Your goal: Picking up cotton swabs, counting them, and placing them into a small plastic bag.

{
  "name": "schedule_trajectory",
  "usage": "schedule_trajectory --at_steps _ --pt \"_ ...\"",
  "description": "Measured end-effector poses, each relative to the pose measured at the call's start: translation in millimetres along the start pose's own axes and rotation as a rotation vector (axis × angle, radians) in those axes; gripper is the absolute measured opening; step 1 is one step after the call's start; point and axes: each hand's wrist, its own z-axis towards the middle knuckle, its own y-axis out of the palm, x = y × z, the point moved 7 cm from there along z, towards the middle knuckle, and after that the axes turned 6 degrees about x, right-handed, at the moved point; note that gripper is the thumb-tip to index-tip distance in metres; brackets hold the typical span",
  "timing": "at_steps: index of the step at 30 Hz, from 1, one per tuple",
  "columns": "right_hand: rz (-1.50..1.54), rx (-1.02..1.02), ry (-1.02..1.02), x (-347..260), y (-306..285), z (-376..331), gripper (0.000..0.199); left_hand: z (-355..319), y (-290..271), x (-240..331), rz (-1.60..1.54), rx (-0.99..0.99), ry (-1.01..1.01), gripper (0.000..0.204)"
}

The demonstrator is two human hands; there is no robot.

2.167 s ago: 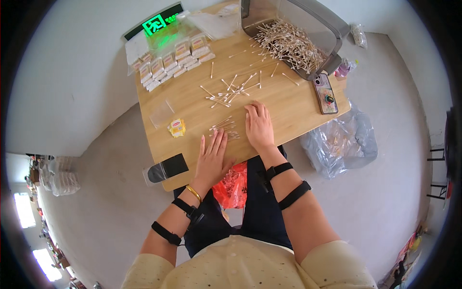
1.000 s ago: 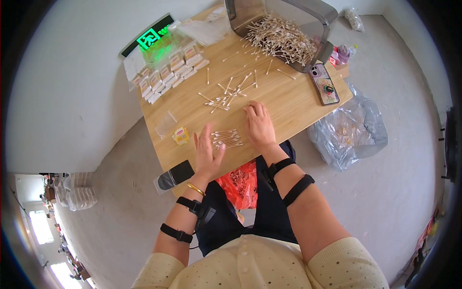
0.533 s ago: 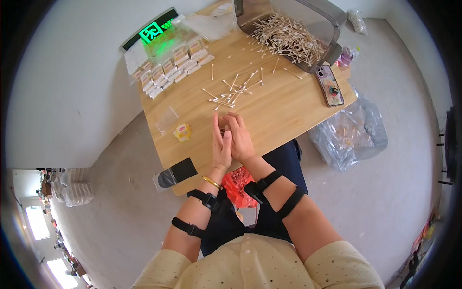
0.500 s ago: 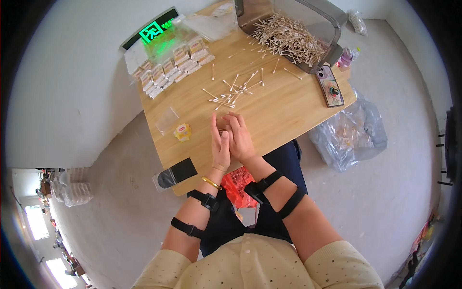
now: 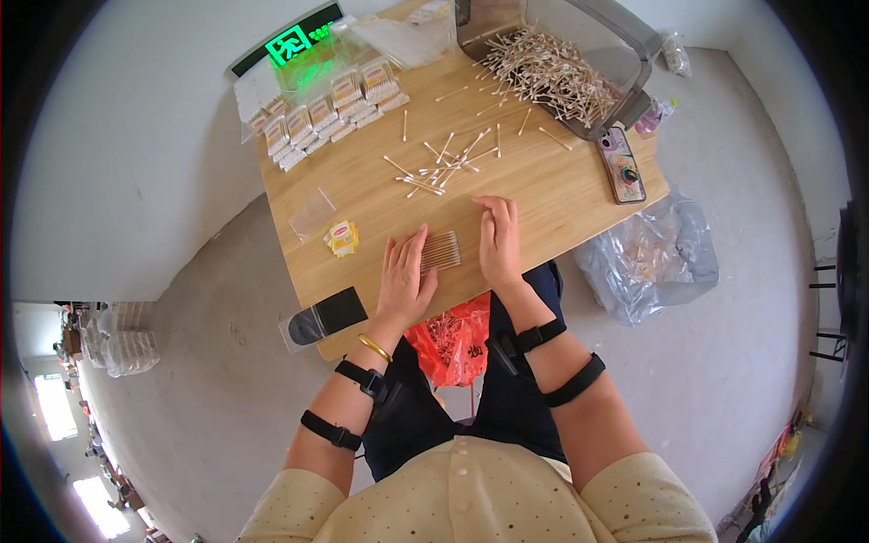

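A neat bundle of cotton swabs (image 5: 440, 251) lies flat on the wooden table (image 5: 561, 185) between my hands. My left hand (image 5: 403, 276) rests palm down with its fingers against the bundle's left side. My right hand (image 5: 499, 240) lies flat just right of the bundle, fingers apart, holding nothing. Loose swabs (image 5: 439, 167) are scattered further back on the table. A big heap of swabs (image 5: 548, 72) fills a grey bin (image 5: 634, 36) at the far right corner.
Rows of packed swab packets (image 5: 326, 113) sit at the back left by a green lit sign (image 5: 290, 41). A small yellow packet (image 5: 342, 238), an empty clear bag (image 5: 310, 213), a black pouch (image 5: 326, 315) and a phone (image 5: 623, 165) lie on the table. A red bag (image 5: 448, 339) hangs below.
My hands, pressed together upright around the swabs half a second ago, have come apart and lie flat. The swabs now rest as an aligned bundle on the table between them.
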Motion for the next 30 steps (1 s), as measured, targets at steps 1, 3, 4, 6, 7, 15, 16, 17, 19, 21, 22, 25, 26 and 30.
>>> schedule_trajectory --at_steps 1,3,4,6,7,15,16,17,19,21,22,25,26,30 --pt "-0.002 -0.004 0.013 0 -1 -1 0.025 -2 0 1 0.007 -0.005 0.002 0.076" --pt "-0.015 -0.013 0.025 1 -5 -3 0.025 -4 2 7 0.107 -0.001 0.038 0.076" --pt "-0.027 -0.017 0.023 1 -8 -4 0.024 -5 3 10 0.158 0.001 0.055 0.076" --pt "-0.054 -0.035 0.011 1 -9 -6 0.022 -5 8 17 0.295 -0.036 0.093 0.079" --pt "-0.07 -0.049 0.001 0 -9 -7 0.022 -5 11 20 0.364 -0.055 0.112 0.081" --pt "-0.101 -0.033 -0.014 -2 -9 -9 0.019 1 24 31 0.394 -0.144 0.075 0.089" --pt "-0.097 -0.035 -0.015 -3 -7 -9 0.019 -1 28 28 0.398 -0.184 0.058 0.09" --pt "-0.093 -0.038 -0.017 -4 -6 -9 0.019 -1 26 27 0.38 -0.142 0.064 0.088" --pt "-0.07 -0.039 -0.01 -3 -8 -8 0.018 3 21 26 0.334 -0.059 0.079 0.085" --pt "-0.049 -0.044 -0.011 0 -11 -4 0.017 8 5 18 0.269 0.064 0.035 0.08" --pt "-0.038 -0.054 -0.015 2 -12 -2 0.017 7 -3 11 0.237 0.124 0.008 0.077" --pt "-0.055 -0.167 0.027 3 -12 -3 0.016 3 -22 -24 0.07 0.201 -0.093 0.067" --pt "-0.068 -0.22 0.046 0 -11 -3 0.016 1 -24 -34 0.11 0.176 -0.084 0.065" --pt "-0.191 -0.527 -0.092 -16 -11 -19 0.02 -4 -21 -34 0.246 0.122 -0.038 0.054"
